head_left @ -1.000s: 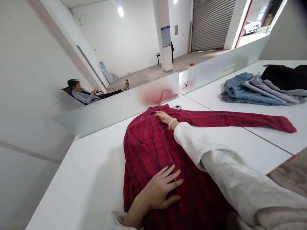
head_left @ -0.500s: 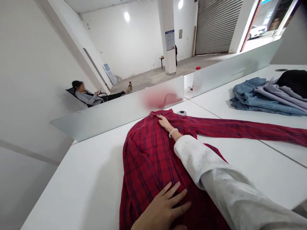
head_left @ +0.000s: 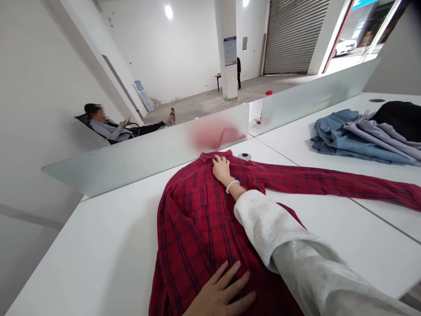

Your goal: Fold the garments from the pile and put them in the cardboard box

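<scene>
A red plaid shirt (head_left: 194, 228) with dark stripes lies front up on the white table (head_left: 121, 245), its collar towards the frosted divider. One sleeve stretches far out to the right. At the placket just below the collar, my right hand (head_left: 221, 170) has its fingers bent and closed on the cloth; the fingertips are partly hidden. A beaded bracelet (head_left: 232, 186) circles that wrist. My left hand (head_left: 222, 292) rests on the lower front of the shirt, fingers spread and holding nothing.
Blue, grey and black folded clothes (head_left: 355, 138) lie at the right back. A frosted divider (head_left: 148, 158) edges the table, with a red-capped bottle (head_left: 269, 93) behind it. Beyond, a person (head_left: 108, 127) reclines in a chair, and another stands partly behind the pillar (head_left: 226, 52).
My right hand's fingers have bent in at the placket, where one pointed forward before. My left hand stays spread on the shirt. The view has shifted slightly.
</scene>
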`<state>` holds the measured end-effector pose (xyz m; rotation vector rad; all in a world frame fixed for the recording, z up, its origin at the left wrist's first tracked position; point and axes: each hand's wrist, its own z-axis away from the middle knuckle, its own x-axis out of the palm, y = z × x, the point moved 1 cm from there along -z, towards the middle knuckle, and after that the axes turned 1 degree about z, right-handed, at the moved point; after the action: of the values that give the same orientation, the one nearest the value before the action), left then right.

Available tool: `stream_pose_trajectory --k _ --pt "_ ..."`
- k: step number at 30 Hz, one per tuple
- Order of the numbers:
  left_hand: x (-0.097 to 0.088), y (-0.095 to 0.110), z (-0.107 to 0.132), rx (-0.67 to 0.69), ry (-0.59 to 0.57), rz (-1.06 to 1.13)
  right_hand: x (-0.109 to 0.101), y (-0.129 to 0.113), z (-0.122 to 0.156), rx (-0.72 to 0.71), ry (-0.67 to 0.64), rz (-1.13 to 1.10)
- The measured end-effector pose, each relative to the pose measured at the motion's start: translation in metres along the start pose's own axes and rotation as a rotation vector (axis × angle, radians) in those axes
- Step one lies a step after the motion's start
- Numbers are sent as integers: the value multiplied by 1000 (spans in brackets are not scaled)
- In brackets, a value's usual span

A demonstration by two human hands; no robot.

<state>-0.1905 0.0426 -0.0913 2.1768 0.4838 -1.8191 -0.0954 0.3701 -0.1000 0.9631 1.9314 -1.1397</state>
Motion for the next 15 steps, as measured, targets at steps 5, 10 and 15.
stream_pose_trajectory --k 5,10,15 --pt "-13 4 -3 -53 67 72 9 5 -2 0 -25 49" --pt "-7 5 3 -254 176 161 3 3 -2 -3 -5 44" --pt "7 7 6 -249 204 163 2 -10 3 -124 2 22"
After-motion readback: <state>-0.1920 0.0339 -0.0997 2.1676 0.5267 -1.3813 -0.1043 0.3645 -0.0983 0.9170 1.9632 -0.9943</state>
